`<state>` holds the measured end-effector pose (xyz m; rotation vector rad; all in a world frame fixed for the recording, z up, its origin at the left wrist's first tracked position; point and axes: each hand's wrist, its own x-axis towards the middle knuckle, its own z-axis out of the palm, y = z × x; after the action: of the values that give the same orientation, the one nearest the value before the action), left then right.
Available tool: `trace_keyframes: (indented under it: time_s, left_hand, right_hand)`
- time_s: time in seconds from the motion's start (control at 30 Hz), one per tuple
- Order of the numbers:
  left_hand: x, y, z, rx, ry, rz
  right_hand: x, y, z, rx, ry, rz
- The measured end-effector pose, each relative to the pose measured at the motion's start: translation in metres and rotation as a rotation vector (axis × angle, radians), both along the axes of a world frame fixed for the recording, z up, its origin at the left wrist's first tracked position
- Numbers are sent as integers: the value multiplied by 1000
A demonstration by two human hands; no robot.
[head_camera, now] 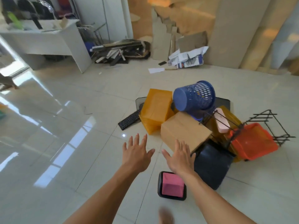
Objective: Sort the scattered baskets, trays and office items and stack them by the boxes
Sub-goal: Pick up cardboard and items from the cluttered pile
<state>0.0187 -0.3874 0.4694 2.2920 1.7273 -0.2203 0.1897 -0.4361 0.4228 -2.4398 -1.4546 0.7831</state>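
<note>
Cardboard sheets [234, 29] leaned along the far wall with a torn white carton [189, 59] at their foot, and a white worktop [48, 41] stood at the far left; none of the task's things was stacked by either. They lay instead in one jumbled heap on the tiled floor [56, 126], right of centre, so the sorting looked barely begun. Largest in the heap were the yellow trays [156, 109], nested and tipped up at its left side, touching a brown cardboard box [182, 131] just near of them. Right of the box a black bin [212, 167] lay on its side, and beyond it an orange basket [254, 141] sat tilted beside a black wire rack [273, 125]. A blue perforated basket [194, 97] lay tipped over on top of the heap, its base turned toward the camera. A black keyboard [129, 121] poked out from under the yellow trays at the left. Nearest of all, apart from the heap, a small black tray [160, 183] held a pink block [173, 185]. The left hand [137, 154] and right hand [179, 157] hovered side by side just near of the box, each grip spread wide and pinching nothing; whether the right fingertips touched the box could not be told. By this showing, separating baskets, trays and office items, and stacking each kind, was all left to do.
</note>
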Motion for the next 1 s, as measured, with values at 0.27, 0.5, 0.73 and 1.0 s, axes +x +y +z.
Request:
trace_keyframes:
  time_s: [0.27,0.5,0.73,1.0]
  left_hand:
    - [-17,106,-2,49,2,18]
    - [-25,218,-23,19,-23,-89]
    - [-22,331,-24,-42,5,-319]
    - [55,388,-38,-140,98,-618]
  right_hand:
    - [-19,120,15,58,-25,71]
    - [-33,206,-8,29,-41,-63]
    - [-51,274,-15,-2,-5,-327]
    - [-12,291,-33,-51,63,-636]
